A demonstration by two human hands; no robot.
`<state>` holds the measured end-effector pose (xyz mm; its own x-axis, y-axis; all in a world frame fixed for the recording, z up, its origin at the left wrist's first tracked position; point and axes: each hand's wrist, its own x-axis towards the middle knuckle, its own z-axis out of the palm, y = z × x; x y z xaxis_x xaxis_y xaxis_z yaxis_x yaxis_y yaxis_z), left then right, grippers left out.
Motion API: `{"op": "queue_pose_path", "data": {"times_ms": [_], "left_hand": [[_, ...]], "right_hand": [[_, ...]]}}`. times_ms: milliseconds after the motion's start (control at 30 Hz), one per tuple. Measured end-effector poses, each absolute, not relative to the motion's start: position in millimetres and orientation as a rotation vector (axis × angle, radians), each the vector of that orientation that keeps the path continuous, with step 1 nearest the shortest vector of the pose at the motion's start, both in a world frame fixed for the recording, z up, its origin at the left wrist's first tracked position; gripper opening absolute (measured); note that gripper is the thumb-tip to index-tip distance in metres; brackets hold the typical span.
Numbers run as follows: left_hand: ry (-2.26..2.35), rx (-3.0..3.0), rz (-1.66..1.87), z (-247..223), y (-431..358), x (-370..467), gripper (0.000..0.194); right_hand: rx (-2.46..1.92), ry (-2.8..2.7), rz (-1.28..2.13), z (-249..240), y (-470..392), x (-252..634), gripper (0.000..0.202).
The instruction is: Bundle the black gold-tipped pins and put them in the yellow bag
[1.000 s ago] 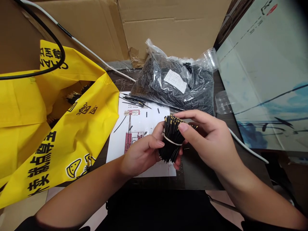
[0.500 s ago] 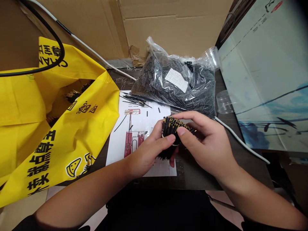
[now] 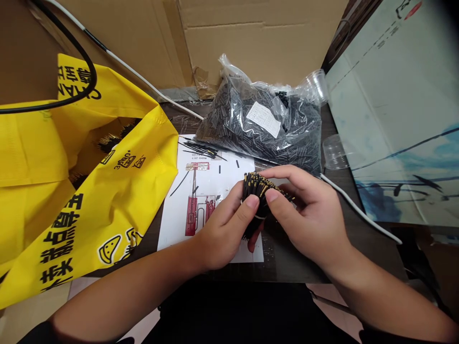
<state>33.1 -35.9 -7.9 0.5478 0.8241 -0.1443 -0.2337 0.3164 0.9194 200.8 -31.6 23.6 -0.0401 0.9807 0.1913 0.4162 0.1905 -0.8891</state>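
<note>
A thick bundle of black wires with golden tips is held above the front of the table, a pale band around its middle. My left hand is closed around its left side, thumb across the front and a fingertip showing beneath. My right hand grips the right side, thumb on the front near the golden ends and index finger over the back; its other fingers are partly hidden. Under the bundle lies a white printed sheet with red pictures. Several loose black pieces rest on its upper part.
Behind the hands sits a clear bag of short black tubes with a white label. A yellow bag holding more bundles is at left. Clear plastic cups, a white cable, a cardboard box and a pale board surround the table.
The bundle has turned and tilted slightly in my hands, so its lower end shows less. My left hand has shifted a little, with its thumb higher. My right hand keeps nearly the same place.
</note>
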Motion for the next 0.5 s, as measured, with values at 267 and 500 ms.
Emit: {"op": "queue_pose_path", "data": {"times_ms": [267, 500], "left_hand": [[0.739, 1.027, 0.814, -9, -33, 30, 0.038], [0.848, 1.161, 0.865, -18, -36, 30, 0.038]], "right_hand": [[-1.200, -1.826, 0.567, 24, -23, 220, 0.026], [-1.045, -2.024, 0.226, 32, -27, 222, 0.023]]}}
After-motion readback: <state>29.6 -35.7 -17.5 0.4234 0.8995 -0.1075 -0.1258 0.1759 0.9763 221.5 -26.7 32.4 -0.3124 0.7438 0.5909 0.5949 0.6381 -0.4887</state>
